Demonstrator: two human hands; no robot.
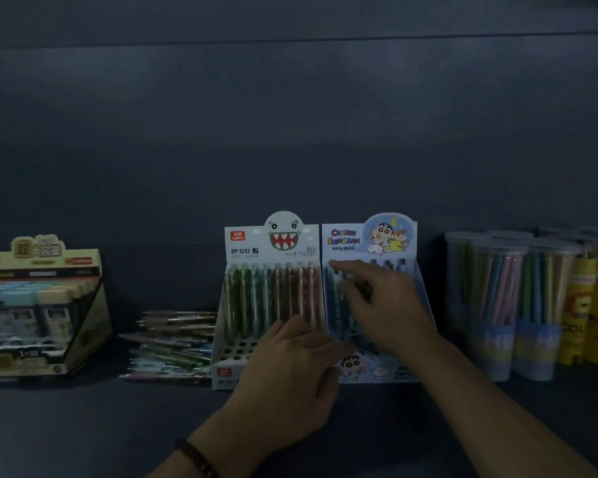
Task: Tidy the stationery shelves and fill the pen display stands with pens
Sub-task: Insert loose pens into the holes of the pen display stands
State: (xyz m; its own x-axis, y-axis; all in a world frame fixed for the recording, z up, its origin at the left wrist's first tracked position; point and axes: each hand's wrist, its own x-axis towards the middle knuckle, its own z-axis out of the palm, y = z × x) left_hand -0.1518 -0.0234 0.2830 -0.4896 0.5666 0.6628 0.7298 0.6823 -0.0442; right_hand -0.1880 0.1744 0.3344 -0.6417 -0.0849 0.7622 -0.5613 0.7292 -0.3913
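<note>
Two pen display stands sit side by side on the dark shelf. The left stand (242,243) bears a toothy monster face and holds a back row of green, teal and pink pens (273,298), with bare holes in front. The right stand (346,236) is printed with a cartoon boy. My right hand (384,305) reaches over its pens, fingers spread and blurred, touching their tops. My left hand (290,374) rests with relaxed fingers on the front where the two stands meet. A loose pile of pens (173,343) lies left of the stands.
A yellow display box (38,305) of boxed items stands at far left. Clear tubs of coloured pencils (508,298) and yellow tubes (594,305) crowd the right. The dark shelf back wall rises behind. Bare shelf lies in front of the stands.
</note>
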